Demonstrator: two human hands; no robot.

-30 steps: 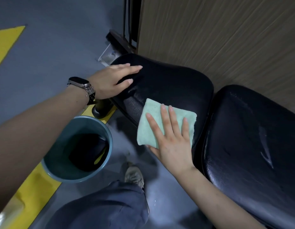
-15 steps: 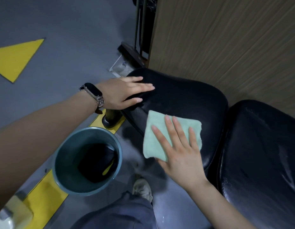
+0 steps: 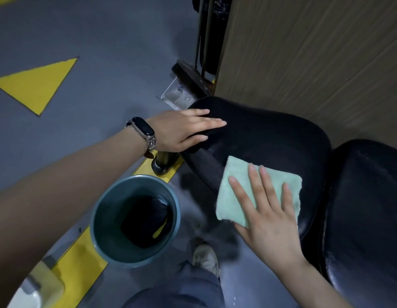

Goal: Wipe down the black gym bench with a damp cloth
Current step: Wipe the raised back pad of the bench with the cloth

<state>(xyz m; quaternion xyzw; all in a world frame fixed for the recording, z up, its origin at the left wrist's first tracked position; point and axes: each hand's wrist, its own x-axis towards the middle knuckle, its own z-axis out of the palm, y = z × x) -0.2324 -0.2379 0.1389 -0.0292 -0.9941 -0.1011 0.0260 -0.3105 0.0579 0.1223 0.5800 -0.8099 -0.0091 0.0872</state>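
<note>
Head view, person bent over a black padded vinyl gym bench [image 3: 270, 138] w/ both arms reaching fwd. Right hand [image 3: 266, 210]: fingers straight and spread, palm flat, pressing a folded pale-green terry cloth [image 3: 239, 192] onto the near edge of the smaller pad; nothing is curled round or pinched. Flat-palm contact likely chosen to spread pressure over the whole fold so the damp face drags evenly, vs. bunching. Left hand [image 3: 182, 130]: fingers straight and together, laid on the pad's far-left end, prob. as a brace to steady the body and the pad during strokes. Cloth lies half on the pad's top, half draped over its near side; its long axis runs approx. lower-left to upper-right in frame, fingers pointing up and slightly left across it. Bench long axis runs left to right, parallel to the wood-grain wall panel [image 3: 315, 52] just behind; a second, larger black pad [image 3: 368, 207] adjoins on the right, separated by a narrow gap. Round teal plastic bucket [image 3: 135, 221], dark contents, stands on the grey floor [image 3: 93, 52] near the left forearm, within reach for re-wetting (judgement). Faint streaks on the pad suggest wiping is under way.
</note>
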